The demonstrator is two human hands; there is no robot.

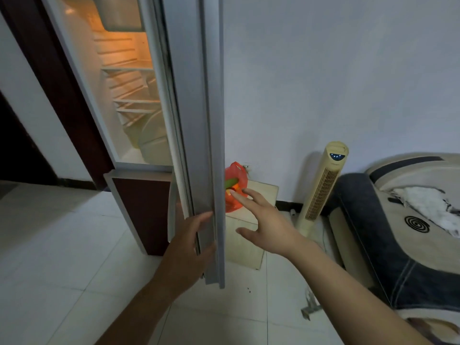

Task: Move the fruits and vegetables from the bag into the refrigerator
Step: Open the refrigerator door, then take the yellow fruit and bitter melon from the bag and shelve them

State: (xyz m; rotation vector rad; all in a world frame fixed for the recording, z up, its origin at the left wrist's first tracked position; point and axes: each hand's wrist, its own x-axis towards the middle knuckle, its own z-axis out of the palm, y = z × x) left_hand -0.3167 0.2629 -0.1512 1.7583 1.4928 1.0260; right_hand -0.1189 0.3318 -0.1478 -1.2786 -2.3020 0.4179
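A pale tiled floor (62, 245) fills the lower frame. The left hand (189, 247) has its grip closed around the open refrigerator door (209, 145) edge at centre. The right hand (263, 220), fingers spread and empty, reaches toward the red bag (235, 195) on the low desk (263, 192), a green vegetable (231, 182) poking out.

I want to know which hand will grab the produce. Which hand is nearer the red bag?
Right. The right hand reaches, fingers spread, just before the red bag; the left hand grips the refrigerator door edge.
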